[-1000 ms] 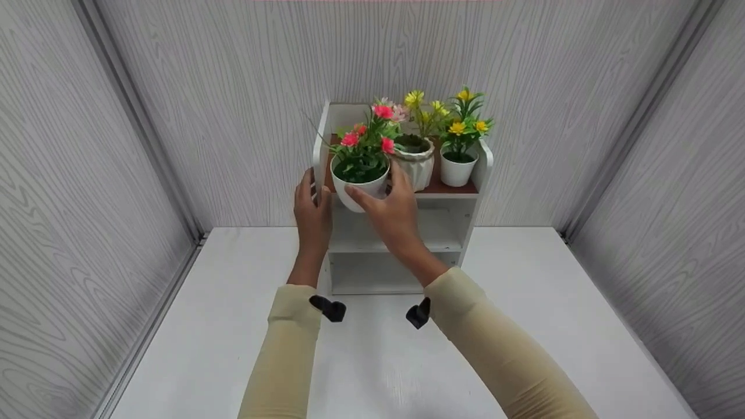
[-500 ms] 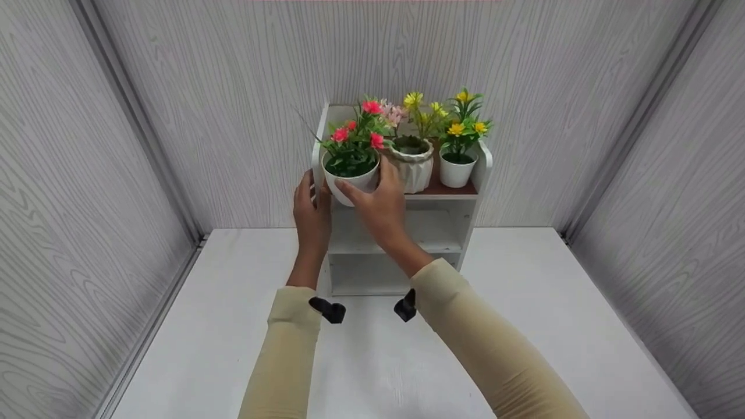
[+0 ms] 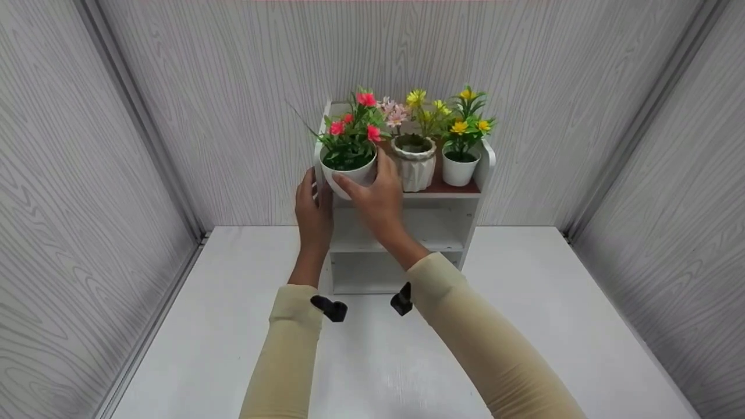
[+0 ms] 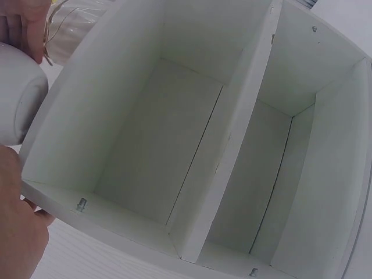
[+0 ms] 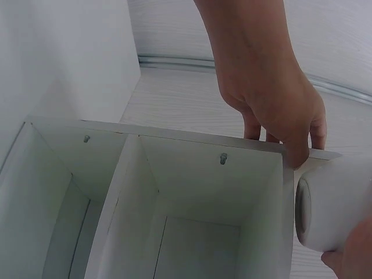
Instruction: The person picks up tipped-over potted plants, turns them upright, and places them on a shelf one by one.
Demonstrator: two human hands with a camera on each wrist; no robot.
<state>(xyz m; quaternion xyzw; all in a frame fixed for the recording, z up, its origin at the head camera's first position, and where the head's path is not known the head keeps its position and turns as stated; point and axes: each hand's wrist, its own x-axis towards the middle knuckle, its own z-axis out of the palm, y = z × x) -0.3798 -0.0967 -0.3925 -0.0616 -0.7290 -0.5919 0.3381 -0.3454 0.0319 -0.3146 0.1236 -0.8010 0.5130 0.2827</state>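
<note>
My right hand (image 3: 381, 201) grips a white flowerpot (image 3: 362, 176) with red artificial flowers, thumb in front and fingers along its right side. The pot is at the left end of the top board of a small white shelf unit (image 3: 448, 196). Its base (image 5: 303, 209) is close to that board in the right wrist view; whether they touch, I cannot tell. My left hand (image 3: 314, 212) holds the unit's left side panel, its thumb over the front edge and fingers outside, as the right wrist view shows. The left wrist view catches the pot (image 4: 20, 96) at its edge.
On the brown top board stand a fluted cream pot (image 3: 417, 173) and a small white pot (image 3: 460, 173) with yellow flowers. Pale pink flowers (image 3: 396, 113) show behind. Two compartments sit below. The unit stands on a white table (image 3: 512, 279) against a wood-grain wall (image 3: 244, 116).
My right hand has carried the red-flowered pot leftward and slightly back, toward the left end of the top board. My left hand has stayed on the side panel.
</note>
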